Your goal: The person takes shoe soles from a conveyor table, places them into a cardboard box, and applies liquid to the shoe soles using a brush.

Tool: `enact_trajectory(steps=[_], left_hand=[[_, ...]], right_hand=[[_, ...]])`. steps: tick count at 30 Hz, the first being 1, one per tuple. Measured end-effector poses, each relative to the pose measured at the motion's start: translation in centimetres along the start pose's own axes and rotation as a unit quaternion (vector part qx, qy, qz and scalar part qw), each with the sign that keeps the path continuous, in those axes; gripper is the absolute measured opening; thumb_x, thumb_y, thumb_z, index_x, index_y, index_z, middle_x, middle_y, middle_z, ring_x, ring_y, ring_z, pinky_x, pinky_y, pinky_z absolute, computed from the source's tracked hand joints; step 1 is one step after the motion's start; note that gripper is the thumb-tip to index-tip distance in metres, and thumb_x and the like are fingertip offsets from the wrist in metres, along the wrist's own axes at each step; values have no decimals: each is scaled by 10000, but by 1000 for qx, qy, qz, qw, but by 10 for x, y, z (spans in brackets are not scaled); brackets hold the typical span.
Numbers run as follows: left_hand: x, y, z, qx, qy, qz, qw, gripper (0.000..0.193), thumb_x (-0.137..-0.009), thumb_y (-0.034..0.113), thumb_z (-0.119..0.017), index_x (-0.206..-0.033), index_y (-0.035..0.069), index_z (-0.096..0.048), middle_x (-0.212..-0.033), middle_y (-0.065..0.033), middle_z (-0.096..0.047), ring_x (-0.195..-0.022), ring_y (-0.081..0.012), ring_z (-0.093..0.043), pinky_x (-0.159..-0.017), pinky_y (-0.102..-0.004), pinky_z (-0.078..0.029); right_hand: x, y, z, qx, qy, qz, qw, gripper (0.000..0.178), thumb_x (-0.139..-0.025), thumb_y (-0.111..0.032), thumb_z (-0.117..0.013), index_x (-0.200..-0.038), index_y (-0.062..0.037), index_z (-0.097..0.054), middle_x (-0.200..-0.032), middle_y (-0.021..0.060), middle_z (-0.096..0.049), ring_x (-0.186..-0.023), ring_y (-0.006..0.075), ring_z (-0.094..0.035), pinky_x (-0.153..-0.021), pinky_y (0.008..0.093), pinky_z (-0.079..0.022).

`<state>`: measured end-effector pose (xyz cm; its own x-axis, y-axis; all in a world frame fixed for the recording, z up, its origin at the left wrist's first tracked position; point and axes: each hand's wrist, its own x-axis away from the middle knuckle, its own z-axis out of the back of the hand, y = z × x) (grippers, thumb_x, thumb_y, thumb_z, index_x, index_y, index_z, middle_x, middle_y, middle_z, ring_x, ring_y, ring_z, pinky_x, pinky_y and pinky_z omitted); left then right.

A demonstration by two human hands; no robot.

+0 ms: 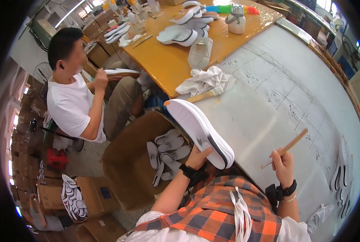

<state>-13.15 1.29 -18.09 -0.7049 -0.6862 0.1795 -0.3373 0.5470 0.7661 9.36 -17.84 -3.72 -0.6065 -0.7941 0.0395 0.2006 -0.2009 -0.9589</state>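
My left hand (197,158) grips a white shoe sole (198,127) by its near end, thumb on the upper side. The sole is tilted, has a black stripe along its side near my hand and a small orange patch at the far tip. My right hand (283,163) is closed around a slim wooden-handled tool (294,141), whose thin tip points left and down, apart from the sole. Whether that tip has bristles is too small to tell. Beneath my right hand lies the pale tabletop (248,149).
Left of me, an open cardboard box (123,161) holds several white soles. A crumpled white cloth (208,80) and a clear plastic jar (200,53) sit on the yellow table (163,60). More soles (341,177) stand at the right. A seated person (77,88) holds a shoe piece.
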Motion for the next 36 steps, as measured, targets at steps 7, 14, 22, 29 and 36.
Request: enact_trajectory(steps=[7,14,22,29,36], left_hand=[[41,61,-22,-184,161,-217,945,348,-742,-30,-636,-1058,24,-502,-1030,-41,-547,-892,-116,-536,-765,-266,-448],[74,101,-33,-620,218,-401,638,524,-515,-27,-662,-1008,62,-507,-959,-125,-524,-884,-341,-461,-796,-404,-372],[70,52,5,-487,317,-331,743,447,-684,67,-671,-1067,27,-446,-974,-113,-495,-929,-244,-482,-832,-358,-397],[6,69,191,23,413,-39,909,500,-795,301,-599,-1180,2,-490,-1100,-134,-553,-997,-261,-540,-812,-376,-466],[-37,73,107,21,387,-24,922,167,-804,126,-535,-889,-17,-519,-919,-157,-580,-835,-289,-534,-792,-414,-448]], right_hand=[[-8,13,-2,-92,-47,-118,988,231,-899,-238,-520,-765,-54,-481,-571,-32,-442,-410,46,-407,-363,194,-324],[-73,19,-32,-59,-103,-118,986,250,-849,-238,-586,-868,-5,-496,-625,-18,-482,-472,56,-433,-424,199,-367],[-41,47,19,-104,-91,-34,990,236,-878,-166,-539,-1047,-3,-531,-714,18,-541,-581,73,-496,-519,210,-435],[-12,77,87,-204,82,-88,972,157,-870,-118,-549,-982,-16,-589,-747,11,-576,-651,68,-531,-588,214,-454],[94,136,260,-264,551,-16,792,91,-825,-96,-576,-909,-64,-583,-695,-9,-553,-590,74,-514,-524,215,-423]])
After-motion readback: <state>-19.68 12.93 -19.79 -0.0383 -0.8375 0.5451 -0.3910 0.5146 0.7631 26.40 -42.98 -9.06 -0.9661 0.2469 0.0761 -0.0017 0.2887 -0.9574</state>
